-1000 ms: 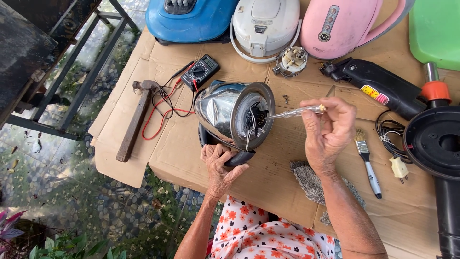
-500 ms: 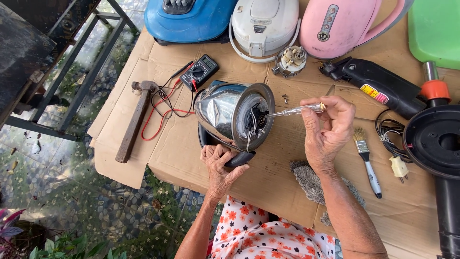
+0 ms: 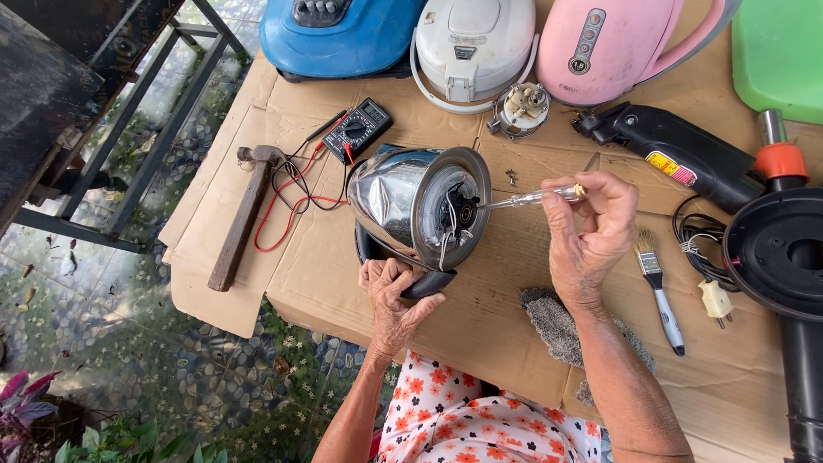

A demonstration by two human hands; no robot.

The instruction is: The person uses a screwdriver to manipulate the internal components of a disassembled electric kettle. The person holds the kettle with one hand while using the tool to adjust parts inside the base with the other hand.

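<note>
From the head camera, one steel kettle [image 3: 411,206] lies on its side at the middle of the cardboard-covered surface [image 3: 514,317], its open base facing right. The left hand [image 3: 390,296] has its fingers clamped on the kettle's black handle; the right hand [image 3: 591,231] pinches one clear-handled screwdriver [image 3: 531,197], tip inside the base. The polished shell looks light, rigid and slippery, so the handle seems the safest hold; the exposed wiring looks fragile. Left of the kettle lie one hammer [image 3: 240,214] and one multimeter [image 3: 358,129]; right of it, one paintbrush [image 3: 658,287].
</note>
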